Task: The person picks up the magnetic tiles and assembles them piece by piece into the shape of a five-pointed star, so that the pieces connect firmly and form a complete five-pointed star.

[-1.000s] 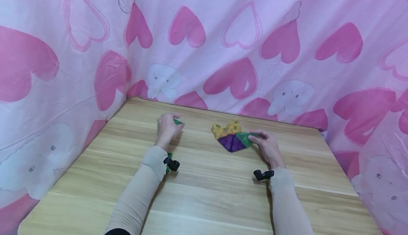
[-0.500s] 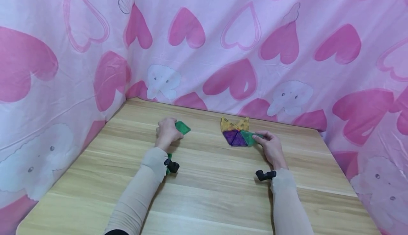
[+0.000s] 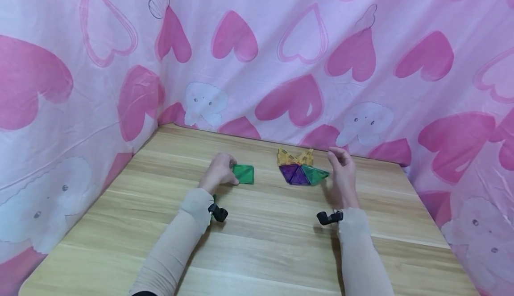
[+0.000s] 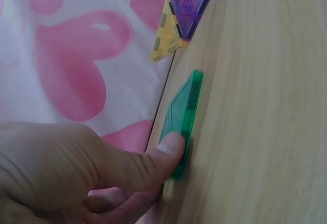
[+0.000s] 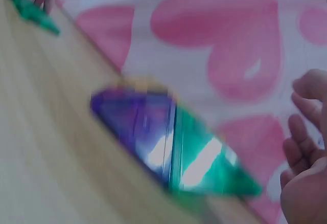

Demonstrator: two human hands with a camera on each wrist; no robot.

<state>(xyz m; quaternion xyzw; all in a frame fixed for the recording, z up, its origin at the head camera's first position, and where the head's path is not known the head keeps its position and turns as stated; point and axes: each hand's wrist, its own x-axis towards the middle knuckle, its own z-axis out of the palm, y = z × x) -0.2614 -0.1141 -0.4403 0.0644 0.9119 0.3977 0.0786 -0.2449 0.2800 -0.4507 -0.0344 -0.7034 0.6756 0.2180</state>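
Note:
My left hand point(image 3: 220, 172) pinches a green square magnetic tile point(image 3: 243, 174) by its near-left side; in the left wrist view the thumb presses along the edge of this tile point(image 4: 183, 114), close over the table. To its right lies a joined group: two purple triangle tiles point(image 3: 295, 174), a green triangle tile point(image 3: 314, 175) on their right, and yellow triangle tiles point(image 3: 287, 158) on the far side. My right hand point(image 3: 342, 170) is just right of the green triangle, fingers relaxed and holding nothing; the right wrist view shows the hand point(image 5: 309, 147) apart from the tiles.
The wooden table point(image 3: 273, 242) ends at the back against a pink heart-patterned curtain point(image 3: 289, 55), which also hangs on the left. Another green piece point(image 3: 214, 197) shows barely beside my left wrist, mostly hidden by the sleeve and the black wrist camera point(image 3: 218, 212).
My left hand has moved right with the green square, turning it flatter to the view. The joined tiles have shifted right and turned. My right hand has let go of the green triangle.

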